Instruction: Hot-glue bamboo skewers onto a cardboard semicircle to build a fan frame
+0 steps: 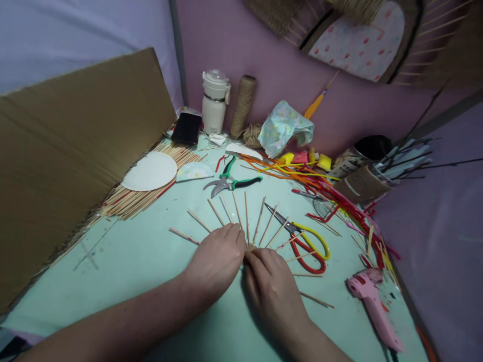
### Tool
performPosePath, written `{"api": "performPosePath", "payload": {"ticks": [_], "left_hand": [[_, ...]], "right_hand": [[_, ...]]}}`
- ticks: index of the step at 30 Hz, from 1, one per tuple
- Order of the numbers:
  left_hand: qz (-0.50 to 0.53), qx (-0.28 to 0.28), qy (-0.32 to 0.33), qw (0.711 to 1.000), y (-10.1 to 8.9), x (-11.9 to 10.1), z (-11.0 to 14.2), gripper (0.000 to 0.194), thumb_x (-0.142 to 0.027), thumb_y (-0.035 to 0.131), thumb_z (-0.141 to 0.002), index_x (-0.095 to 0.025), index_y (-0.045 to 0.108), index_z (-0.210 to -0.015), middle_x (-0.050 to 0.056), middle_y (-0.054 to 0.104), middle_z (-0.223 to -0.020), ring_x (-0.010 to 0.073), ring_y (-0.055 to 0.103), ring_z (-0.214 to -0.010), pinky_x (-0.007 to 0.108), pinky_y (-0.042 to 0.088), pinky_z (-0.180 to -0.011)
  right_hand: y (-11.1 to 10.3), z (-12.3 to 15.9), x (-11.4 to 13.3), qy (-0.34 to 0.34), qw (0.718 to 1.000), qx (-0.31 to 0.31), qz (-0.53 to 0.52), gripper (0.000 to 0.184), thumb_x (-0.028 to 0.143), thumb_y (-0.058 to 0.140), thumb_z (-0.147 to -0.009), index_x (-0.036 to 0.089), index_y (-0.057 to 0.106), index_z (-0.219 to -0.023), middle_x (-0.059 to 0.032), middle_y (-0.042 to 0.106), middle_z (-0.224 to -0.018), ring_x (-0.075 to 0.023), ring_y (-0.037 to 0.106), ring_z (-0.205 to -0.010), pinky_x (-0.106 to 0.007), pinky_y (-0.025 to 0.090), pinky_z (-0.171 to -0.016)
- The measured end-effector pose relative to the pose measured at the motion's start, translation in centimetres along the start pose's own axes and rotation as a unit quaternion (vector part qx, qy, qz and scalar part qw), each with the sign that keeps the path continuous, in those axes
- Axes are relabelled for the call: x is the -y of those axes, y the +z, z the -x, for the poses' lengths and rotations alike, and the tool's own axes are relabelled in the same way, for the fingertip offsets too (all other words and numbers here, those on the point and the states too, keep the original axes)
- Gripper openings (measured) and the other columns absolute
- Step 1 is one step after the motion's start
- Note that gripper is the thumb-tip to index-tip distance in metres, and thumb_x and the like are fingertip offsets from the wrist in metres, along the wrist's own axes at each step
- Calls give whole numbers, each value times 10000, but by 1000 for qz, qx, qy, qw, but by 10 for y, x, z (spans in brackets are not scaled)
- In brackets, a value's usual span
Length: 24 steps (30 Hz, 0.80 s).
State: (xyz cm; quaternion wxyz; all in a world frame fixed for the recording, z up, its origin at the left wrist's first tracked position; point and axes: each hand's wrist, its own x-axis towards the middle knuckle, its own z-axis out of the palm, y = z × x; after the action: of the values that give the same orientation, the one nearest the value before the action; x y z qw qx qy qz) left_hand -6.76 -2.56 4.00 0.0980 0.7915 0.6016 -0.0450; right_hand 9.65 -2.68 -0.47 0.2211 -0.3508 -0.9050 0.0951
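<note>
Thin wooden sticks (247, 216) radiate like a fan from a small brownish hub on the light green tabletop. My left hand (221, 256) lies over the fan's left side, its fingers closed at the hub. From the right, my right hand (273, 284) meets it there, thumb and fingers pinched together. The hub itself is mostly hidden by my fingers. Some sticks bear red marks. Scissors (292, 229) with red and yellow handles lie beside the sticks on the right, partly under their tips.
Green-handled pruning shears (228, 182) lie beyond the sticks. A pink glue gun (377, 311) rests at right. Cardboard (86, 136) stands at left near a bundle of sticks (136, 201). Behind are a white bottle (214, 108), a twine roll (243, 108) and colourful pipe cleaners (294, 173).
</note>
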Motion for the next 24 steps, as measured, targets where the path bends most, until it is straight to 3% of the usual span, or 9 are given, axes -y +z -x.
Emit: {"api": "performPosePath", "payload": {"ticks": [7,17,24], "left_hand": [[4,-33,15,999,2,3,-2,294,-14,426,-874,-117,643,-1043,121,706,-1022,241,678,-928,348,551,-813],[25,1,22,999,4,4,-4,274,-25,431,-893,-115,669,-994,123,694,-1043,260,650,-998,388,535,-879],[7,-27,50,998,9,8,-5,234,-45,448,-901,-129,662,-946,107,685,-1007,240,628,-963,369,528,-858]], "right_hand": [[-1,0,1,2,1000,-5,1,235,101,465,-962,93,655,-1100,-104,647,-914,-219,553,-818,-360,505,-718],[-1,0,2,10,1000,7,1,231,105,481,-961,89,666,-1099,-109,647,-911,-231,544,-827,-370,485,-728],[-1,-1,1,7,1000,10,9,230,116,465,-967,115,669,-1075,-104,656,-914,-225,544,-831,-363,484,-737]]}}
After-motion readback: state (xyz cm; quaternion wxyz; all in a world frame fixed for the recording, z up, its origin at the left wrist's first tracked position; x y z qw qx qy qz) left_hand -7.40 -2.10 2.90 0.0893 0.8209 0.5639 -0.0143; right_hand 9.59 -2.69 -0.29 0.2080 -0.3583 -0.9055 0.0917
